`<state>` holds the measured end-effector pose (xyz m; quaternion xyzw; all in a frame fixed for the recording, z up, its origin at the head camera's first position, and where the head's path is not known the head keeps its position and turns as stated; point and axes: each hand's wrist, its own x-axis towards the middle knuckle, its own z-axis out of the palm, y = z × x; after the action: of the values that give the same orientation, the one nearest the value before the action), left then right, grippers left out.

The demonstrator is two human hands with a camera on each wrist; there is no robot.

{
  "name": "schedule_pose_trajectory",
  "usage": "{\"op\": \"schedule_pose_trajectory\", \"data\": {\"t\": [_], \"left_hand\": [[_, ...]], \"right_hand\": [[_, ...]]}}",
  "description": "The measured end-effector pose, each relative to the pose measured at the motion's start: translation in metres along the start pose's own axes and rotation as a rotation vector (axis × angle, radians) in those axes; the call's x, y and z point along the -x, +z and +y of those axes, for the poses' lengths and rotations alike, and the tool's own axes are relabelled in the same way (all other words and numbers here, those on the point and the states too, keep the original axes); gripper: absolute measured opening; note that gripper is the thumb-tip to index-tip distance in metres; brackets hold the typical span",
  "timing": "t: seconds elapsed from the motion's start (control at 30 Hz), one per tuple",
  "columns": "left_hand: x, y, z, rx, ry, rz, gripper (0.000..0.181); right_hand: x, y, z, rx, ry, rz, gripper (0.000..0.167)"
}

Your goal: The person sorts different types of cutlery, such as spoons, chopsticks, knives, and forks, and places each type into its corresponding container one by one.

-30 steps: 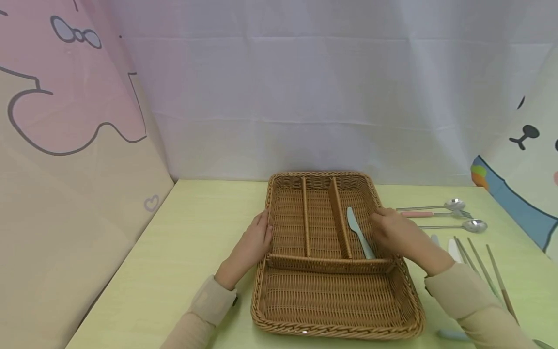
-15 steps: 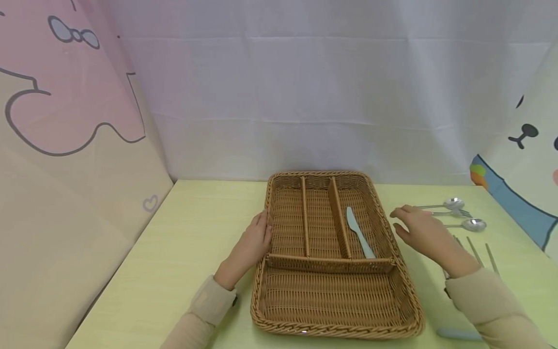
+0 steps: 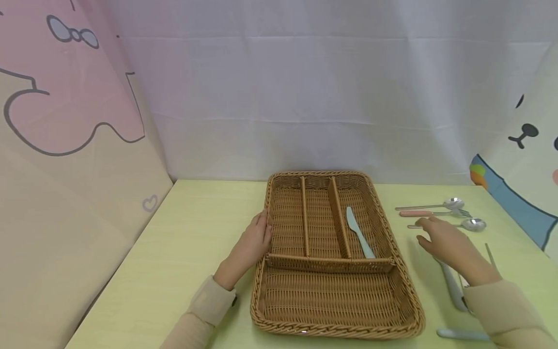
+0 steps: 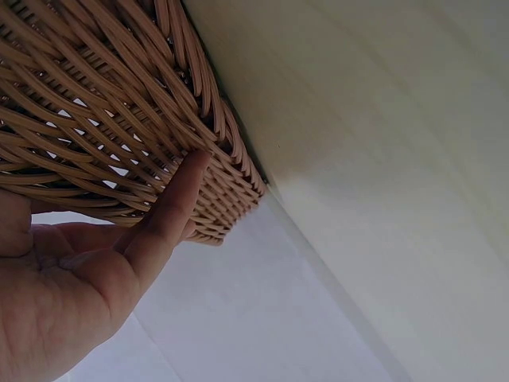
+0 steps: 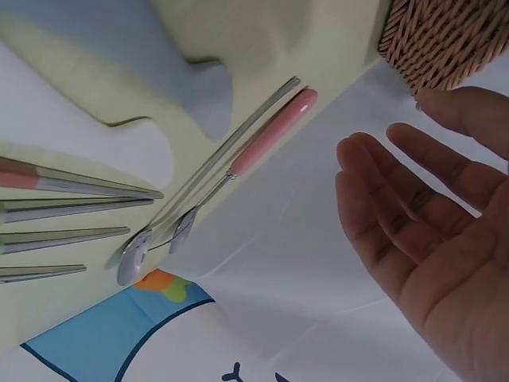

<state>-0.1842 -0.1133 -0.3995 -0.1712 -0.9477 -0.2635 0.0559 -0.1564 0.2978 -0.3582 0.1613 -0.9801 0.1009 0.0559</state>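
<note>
A brown wicker basket [image 3: 335, 264] with several compartments stands on the table. My left hand [image 3: 253, 242] holds its left side wall, and in the left wrist view one long finger lies along the outer weave [image 4: 103, 111]. A pale blue knife [image 3: 359, 235] lies in the right back compartment. To the right of the basket, my right hand [image 3: 451, 245] hovers with loosely bent fingers and nothing in them, close to a metal spoon [image 3: 472, 224]. Farther back are a pink-handled fork [image 3: 418, 213] and another spoon [image 3: 453, 203].
Several chopsticks [image 5: 71, 208] and a white-handled utensil [image 5: 135, 147] lie partly hidden under my right arm. One blue-grey handle [image 3: 453, 286] points toward me, and another blue handle [image 3: 462, 334] lies at the front right. A white curtain [image 3: 305, 97] hangs behind the table.
My right hand has come away from the basket's right compartment and moved right, over the cutlery. The knife stays in the basket, and my left hand has kept its place.
</note>
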Motion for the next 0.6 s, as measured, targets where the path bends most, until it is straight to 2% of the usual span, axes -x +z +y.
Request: {"op": "schedule_pose_trajectory", "data": {"t": [0.13,0.3,0.47,0.6], "left_hand": [[0.000,0.000,0.000,0.003,-0.002,0.000,0.049],[0.000,0.000,0.000,0.003,-0.003,0.001,0.049],[0.000,-0.001,0.000,0.004,-0.002,0.004,0.049],[0.000,0.000,-0.001,0.003,0.000,0.007,0.049]], "right_hand": [[0.006,0.004,0.011,0.015,0.050,-0.071,0.033],[0.013,0.008,0.023,-0.001,0.082,-0.117,0.036],[0.019,0.012,0.030,0.014,0.077,-0.137,0.031],[0.021,0.015,0.033,0.009,0.116,-0.178,0.030]]}}
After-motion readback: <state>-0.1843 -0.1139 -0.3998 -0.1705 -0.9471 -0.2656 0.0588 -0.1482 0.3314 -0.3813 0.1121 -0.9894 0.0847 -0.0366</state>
